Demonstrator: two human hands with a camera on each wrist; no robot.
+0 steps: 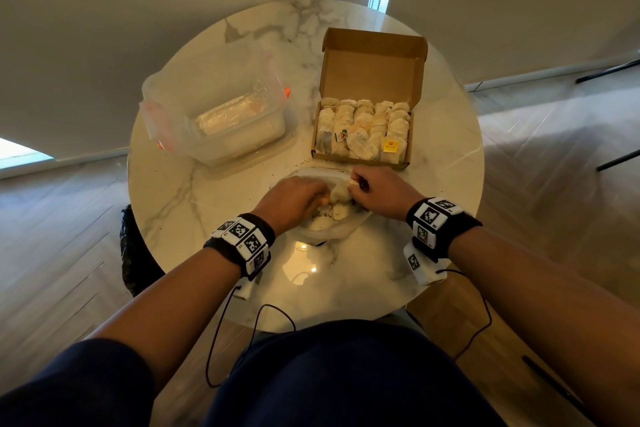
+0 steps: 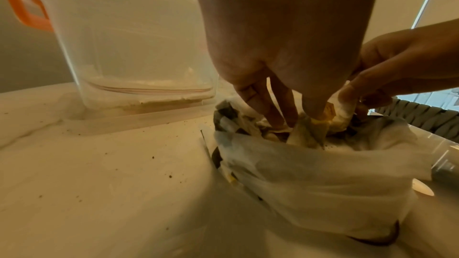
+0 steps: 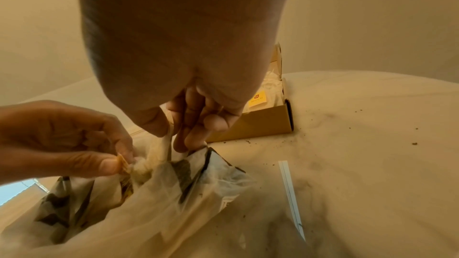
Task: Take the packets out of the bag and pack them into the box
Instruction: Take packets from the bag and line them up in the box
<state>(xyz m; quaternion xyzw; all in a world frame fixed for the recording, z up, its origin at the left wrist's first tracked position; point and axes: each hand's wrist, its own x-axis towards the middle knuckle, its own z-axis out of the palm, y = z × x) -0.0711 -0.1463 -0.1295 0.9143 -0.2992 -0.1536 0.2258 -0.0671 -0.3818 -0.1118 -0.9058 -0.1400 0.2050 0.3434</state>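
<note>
Left hand point(image 3: 74, 140) pinching a packet tag point(image 3: 122, 163); right hand point(image 3: 188, 105) pinching a packet point(image 3: 161, 148) above the bag point(image 2: 310, 180). Probably light, soft, easily torn: better gripped by the paper edge.

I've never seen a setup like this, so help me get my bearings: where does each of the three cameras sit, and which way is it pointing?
Head: worn on the head, looking down at the table, cardboard box and plastic bag; both forearms and lap show.
Left wrist: looks along the left hand into the bag, clear container behind.
Right wrist: looks along the right hand at the bag, box corner beyond.
Shared: both wrist views show the other hand and the tea bags both pinch.
</note>
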